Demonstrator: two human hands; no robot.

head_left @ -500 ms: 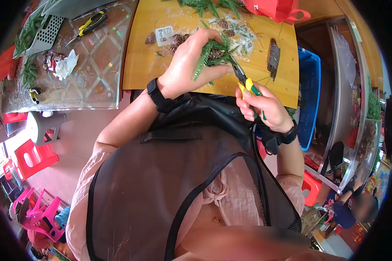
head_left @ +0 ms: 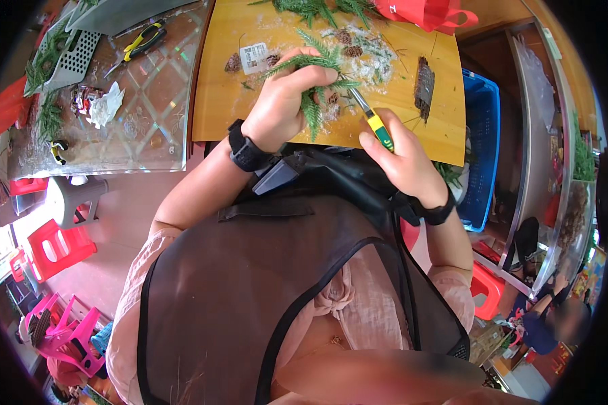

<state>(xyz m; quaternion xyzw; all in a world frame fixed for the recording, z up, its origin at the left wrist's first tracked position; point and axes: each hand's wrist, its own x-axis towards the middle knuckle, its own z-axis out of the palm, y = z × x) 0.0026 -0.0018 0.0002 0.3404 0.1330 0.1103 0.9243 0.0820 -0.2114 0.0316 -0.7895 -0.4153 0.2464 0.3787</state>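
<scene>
My left hand is closed around a green artificial pine sprig, held over the yellow wooden table. My right hand grips pliers with yellow and green handles. Their metal jaws point up and left, reaching the sprig's stem beside my left fingers; whether they bite on it I cannot tell. A brown pine cone shows just below the sprig, partly covered. Other pine cones lie on the table, one beside a white printed label.
White flakes litter the table, with a dark brown rolled bundle on the right. At the far edge sit green sprigs and a red bag. A blue crate stands right. Yellow-black pliers lie on the glass-topped table.
My right hand has rolled the pliers, so their handles now show edge-on. My left hand has turned along with the sprig, whose branches point differently, and moved slightly left.
</scene>
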